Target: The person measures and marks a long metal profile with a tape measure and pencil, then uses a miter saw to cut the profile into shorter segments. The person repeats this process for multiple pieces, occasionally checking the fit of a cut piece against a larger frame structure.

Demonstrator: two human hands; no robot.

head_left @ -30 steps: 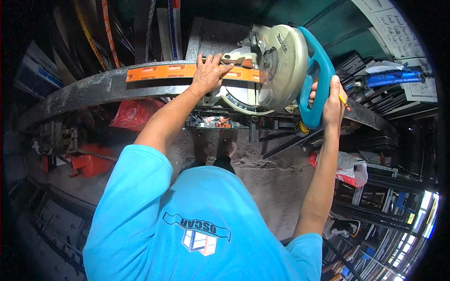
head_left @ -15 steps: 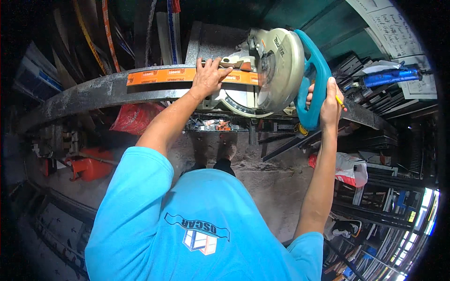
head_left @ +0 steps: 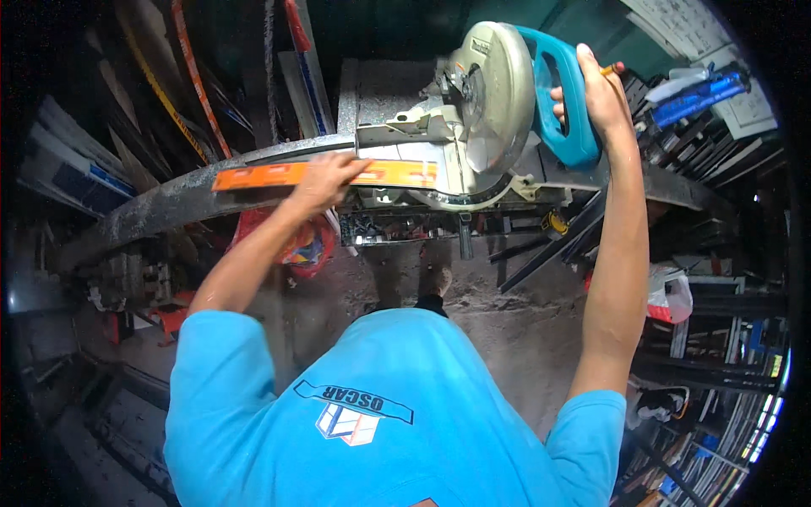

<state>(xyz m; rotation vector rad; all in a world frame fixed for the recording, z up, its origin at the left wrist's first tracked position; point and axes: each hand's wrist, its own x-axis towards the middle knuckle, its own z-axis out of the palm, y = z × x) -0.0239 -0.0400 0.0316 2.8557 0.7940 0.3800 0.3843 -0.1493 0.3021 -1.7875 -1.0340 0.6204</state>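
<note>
My left hand (head_left: 323,181) grips a long flat strip covered in orange film (head_left: 258,176), its fingers over the strip's far edge and slightly blurred. The strip lies across the front of a mitre saw (head_left: 509,89), apart from the fence (head_left: 405,127) behind it; its right end stops short of the blade guard. My right hand (head_left: 608,106) is wrapped round the saw's teal loop handle (head_left: 578,127), which is raised. A yellow pencil with a red end (head_left: 615,68) sticks out from between the fingers of that hand.
A long grey bench (head_left: 182,182) runs left and right of the saw. Upright strips and profiles (head_left: 198,80) lean behind it at left. A red plastic bag (head_left: 308,249) hangs below the bench; dark bars (head_left: 553,249) jut out under the saw. Stacked profiles (head_left: 718,152) fill the right.
The saw head has risen, my right hand going up with the handle. My left hand has drawn the orange strip away from the fence, toward me and a little left.
</note>
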